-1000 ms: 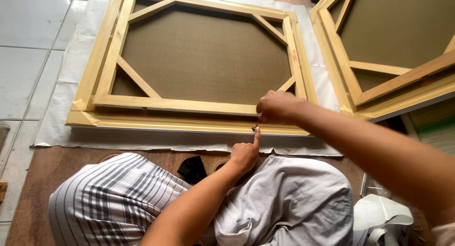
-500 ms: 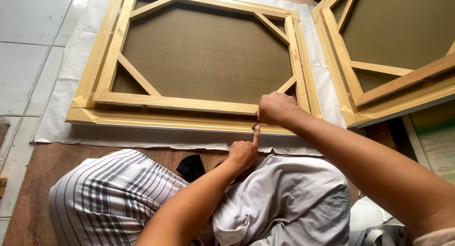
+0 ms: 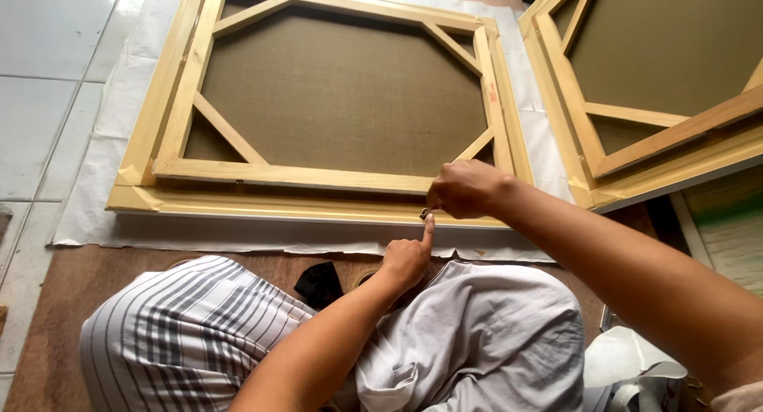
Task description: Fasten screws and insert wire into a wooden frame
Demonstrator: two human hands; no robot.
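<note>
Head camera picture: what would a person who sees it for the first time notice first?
First, the large pale wooden stretcher frame with brown canvas, lying back-up on white sheeting in the middle of the floor. At its near edge the two hands meet: the right hand is closed over a small item at the rail, and the left hand points its forefinger up to the same spot. A second similar wooden frame lies at upper right.

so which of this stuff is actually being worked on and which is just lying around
In hand:
- wooden canvas frame, near bar
- small metal piece, pinched by the right hand
- left hand, forefinger up at that spot

Lying about:
- second frame, at right
- white sheet beneath the frame
- black item between the knees
- white bag
</note>
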